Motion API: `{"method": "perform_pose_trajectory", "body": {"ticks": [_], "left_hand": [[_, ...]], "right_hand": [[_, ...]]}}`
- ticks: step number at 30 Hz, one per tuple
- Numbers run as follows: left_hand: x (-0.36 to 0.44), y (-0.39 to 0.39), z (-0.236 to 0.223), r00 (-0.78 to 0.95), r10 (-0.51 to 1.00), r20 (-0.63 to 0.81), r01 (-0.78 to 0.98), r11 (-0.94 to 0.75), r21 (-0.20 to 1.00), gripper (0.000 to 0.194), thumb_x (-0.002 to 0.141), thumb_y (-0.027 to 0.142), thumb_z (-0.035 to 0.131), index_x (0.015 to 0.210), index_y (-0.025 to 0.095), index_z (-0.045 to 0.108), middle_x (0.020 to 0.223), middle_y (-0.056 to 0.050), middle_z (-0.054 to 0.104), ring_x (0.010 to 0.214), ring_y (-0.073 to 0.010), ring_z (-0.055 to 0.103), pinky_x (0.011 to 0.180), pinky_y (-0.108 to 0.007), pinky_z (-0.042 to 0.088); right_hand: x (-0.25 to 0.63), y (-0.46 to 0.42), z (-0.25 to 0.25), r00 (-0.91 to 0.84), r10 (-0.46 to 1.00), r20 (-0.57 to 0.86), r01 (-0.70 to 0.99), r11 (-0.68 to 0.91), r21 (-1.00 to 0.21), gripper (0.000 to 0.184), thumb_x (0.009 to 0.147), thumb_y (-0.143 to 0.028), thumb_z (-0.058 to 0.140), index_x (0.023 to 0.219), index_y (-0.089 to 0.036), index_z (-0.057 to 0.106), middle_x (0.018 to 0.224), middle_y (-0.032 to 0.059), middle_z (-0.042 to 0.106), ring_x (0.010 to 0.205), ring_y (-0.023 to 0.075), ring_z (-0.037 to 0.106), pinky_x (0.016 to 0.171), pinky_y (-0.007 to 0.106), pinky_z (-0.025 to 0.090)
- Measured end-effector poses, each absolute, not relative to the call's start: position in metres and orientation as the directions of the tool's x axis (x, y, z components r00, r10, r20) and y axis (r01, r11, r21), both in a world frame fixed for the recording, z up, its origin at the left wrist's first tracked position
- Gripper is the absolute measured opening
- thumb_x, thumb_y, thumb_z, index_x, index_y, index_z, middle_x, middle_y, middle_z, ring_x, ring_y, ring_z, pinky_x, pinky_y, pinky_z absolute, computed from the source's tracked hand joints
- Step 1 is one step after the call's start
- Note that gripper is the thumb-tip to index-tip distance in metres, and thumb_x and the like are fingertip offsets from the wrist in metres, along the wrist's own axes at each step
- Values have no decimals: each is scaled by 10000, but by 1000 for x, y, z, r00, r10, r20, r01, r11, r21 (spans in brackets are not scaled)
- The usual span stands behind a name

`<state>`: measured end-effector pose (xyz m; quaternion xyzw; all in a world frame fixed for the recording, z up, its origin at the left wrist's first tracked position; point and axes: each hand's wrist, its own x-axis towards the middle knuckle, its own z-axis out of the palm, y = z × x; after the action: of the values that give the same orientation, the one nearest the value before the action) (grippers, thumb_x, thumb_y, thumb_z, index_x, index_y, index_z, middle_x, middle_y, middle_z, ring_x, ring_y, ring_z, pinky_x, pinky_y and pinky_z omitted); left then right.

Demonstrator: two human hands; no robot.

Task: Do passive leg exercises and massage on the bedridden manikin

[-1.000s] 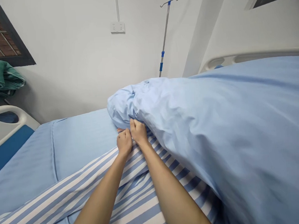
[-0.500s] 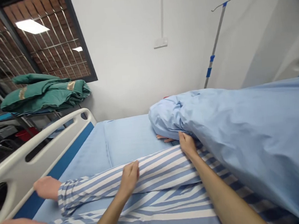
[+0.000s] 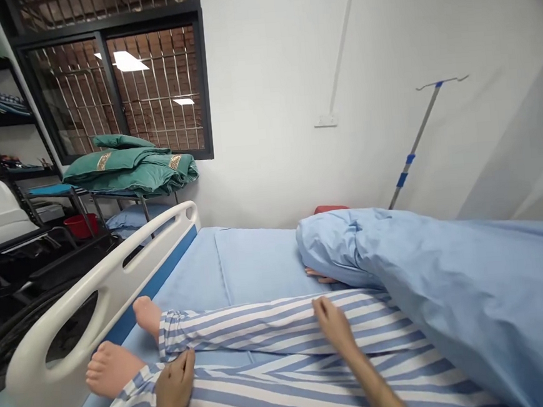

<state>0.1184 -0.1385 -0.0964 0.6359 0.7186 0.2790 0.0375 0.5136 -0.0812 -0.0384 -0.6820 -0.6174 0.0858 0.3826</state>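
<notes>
Striped trousers (image 3: pixel 271 321), wrinkled, tubular; left hand (image 3: pixel 174 385), right hand (image 3: pixel 335 327) curled, grip unclear.

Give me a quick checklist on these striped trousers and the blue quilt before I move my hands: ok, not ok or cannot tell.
Left hand at near trouser leg, close to near foot: ok.
Right hand at far trouser leg: ok.
Either hand gripping fabric: cannot tell.
Far foot showing: ok.
Blue quilt smooth: not ok, wrinkled.
Fingers at quilt's edge fully covered: not ok, they stick out.
</notes>
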Motion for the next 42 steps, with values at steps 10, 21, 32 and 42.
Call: {"method": "perform_pose_trajectory", "body": {"ticks": [10,21,32,42], "left_hand": [[115,-127,-91,43,997,68,939,-64,339,422,804,156,323,1083,233,631,1082,-64,659,944,-215,602,853,-333,422],[93,-147,-67,-199,980,22,278,36,960,450,810,550,334,533,204,413,448,45,406,468,-123,428,506,-242,352],[82,-128,-94,-355,927,125,348,7,937,403,750,498,398,803,179,639,900,-97,700,888,-240,624,801,-339,478],[97,-127,-76,-234,957,169,407,-62,911,393,792,467,376,701,186,634,743,-62,700,723,-215,629,712,-305,490]], "right_hand": [[326,-176,-50,-82,938,338,612,315,-725,338,896,-374,369,610,-197,408,572,-17,486,548,120,451,535,225,294],[227,-156,-51,-63,954,292,545,278,-791,381,876,-396,396,557,-199,461,491,-27,467,484,122,406,498,251,214],[162,-142,-74,64,954,292,442,235,-866,387,898,-352,322,595,-197,507,545,17,561,511,146,482,498,260,251],[165,-133,-82,200,944,261,213,218,-952,432,885,-413,323,565,-182,500,546,24,577,519,145,492,492,246,331]]}}
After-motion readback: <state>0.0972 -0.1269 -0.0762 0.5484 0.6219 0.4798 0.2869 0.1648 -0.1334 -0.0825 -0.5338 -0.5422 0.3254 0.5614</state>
